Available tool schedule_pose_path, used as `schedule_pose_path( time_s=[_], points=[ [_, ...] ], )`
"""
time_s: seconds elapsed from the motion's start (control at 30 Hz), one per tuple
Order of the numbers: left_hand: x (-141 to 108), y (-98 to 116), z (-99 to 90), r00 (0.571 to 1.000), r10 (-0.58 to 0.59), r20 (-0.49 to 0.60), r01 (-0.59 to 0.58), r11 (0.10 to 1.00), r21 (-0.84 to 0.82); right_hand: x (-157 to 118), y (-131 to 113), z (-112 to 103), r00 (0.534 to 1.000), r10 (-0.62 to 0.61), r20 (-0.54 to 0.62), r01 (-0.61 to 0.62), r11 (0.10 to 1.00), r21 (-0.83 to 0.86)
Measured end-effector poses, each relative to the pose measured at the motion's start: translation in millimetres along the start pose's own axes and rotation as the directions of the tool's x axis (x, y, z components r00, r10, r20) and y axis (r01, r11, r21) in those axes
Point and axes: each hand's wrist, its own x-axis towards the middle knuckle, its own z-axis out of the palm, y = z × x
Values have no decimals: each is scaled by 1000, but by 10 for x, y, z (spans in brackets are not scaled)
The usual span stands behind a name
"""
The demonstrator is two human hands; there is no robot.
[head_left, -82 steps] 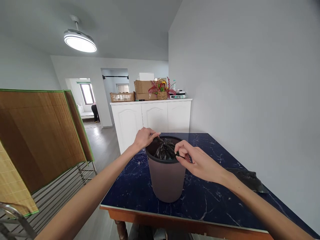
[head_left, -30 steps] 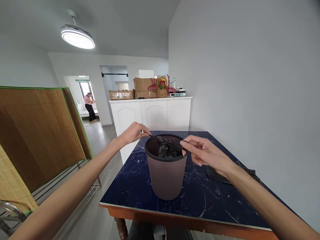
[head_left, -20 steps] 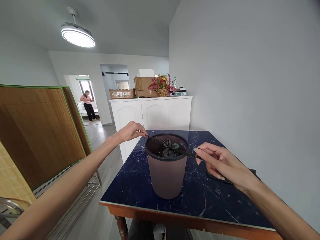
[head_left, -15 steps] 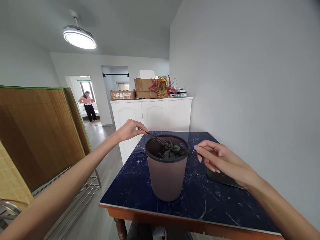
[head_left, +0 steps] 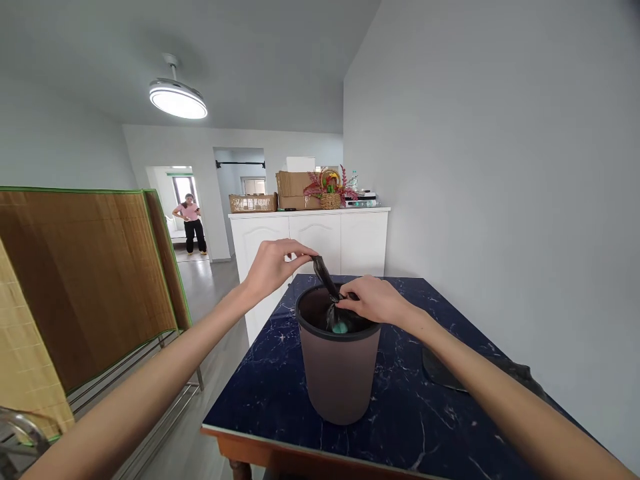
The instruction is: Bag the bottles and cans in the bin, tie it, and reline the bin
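The bin stands upright on the dark blue marbled tabletop, nearer the front edge than the cabinet, with blue surface visible around its base. The black plastic bag sits gathered inside the bin, below the black rim; one twisted end extends upward past the rim. The left hand is above the rim's left side, thumb and index fingertips pinching that raised end. The right hand is over the right part of the opening, thumb and index finger pinching the bag at its gathered neck; the other fingers are curled and partly hidden. A small green patch shows at the bag, just below the right hand's fingertips. Between the bin and the right edge of the tabletop, a black sheet-like item lies flat, partly hidden by the right forearm; its far part lies along the edge beside the grey wall. The white cabinet stands beyond the far edge and bears cardboard boxes and a flower basket. Left of the tabletop, a strip of grey floor separates it from the metal rack, over which bamboo mats hang. A person stands in the far doorway, well apart from the tabletop.
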Motion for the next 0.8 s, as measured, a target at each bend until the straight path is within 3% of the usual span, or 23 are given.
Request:
schedule_pose_path(
  time_s=[0.2, 0.37, 0.47, 0.57, 0.63, 0.7, 0.73, 0.8],
  points=[
    [-339, -144, -18, 985, -162, 57, 167, 981, -94, 77, 12, -271, 968, 91, -235, -28, 966, 258],
    [-732, -26, 154, 925, -378, -21, 374, 920, -117, 291, 123, -596, 862, 248, -441, 103, 767, 633],
    [-945, 113, 266, 922, -384, -55, 376, 919, -120, 343, 329, -918, 744, 368, -558, 207, 667, 715],
    [-1081, 211, 355, 977, -208, 37, 210, 975, -69, 189, 660, -1227, 589, 491, -642, 283, 619, 733],
    [-1123, 237, 404, 992, -69, 107, 75, 996, -54, -20, 929, -1346, 511, 534, -674, 308, 618, 723],
    [-1140, 234, 455, 989, 22, 149, -13, 998, -60, -258, 1218, -1364, 438, 575, -692, 299, 632, 715],
    [-1144, 228, 485, 986, 45, 163, -34, 997, -66, -370, 1366, -1335, 375, 605, -702, 287, 645, 709],
    [-1145, 214, 555, 985, 54, 162, -41, 996, -79, -553, 1662, -1213, 300, 651, -697, 245, 653, 716]
  ],
)
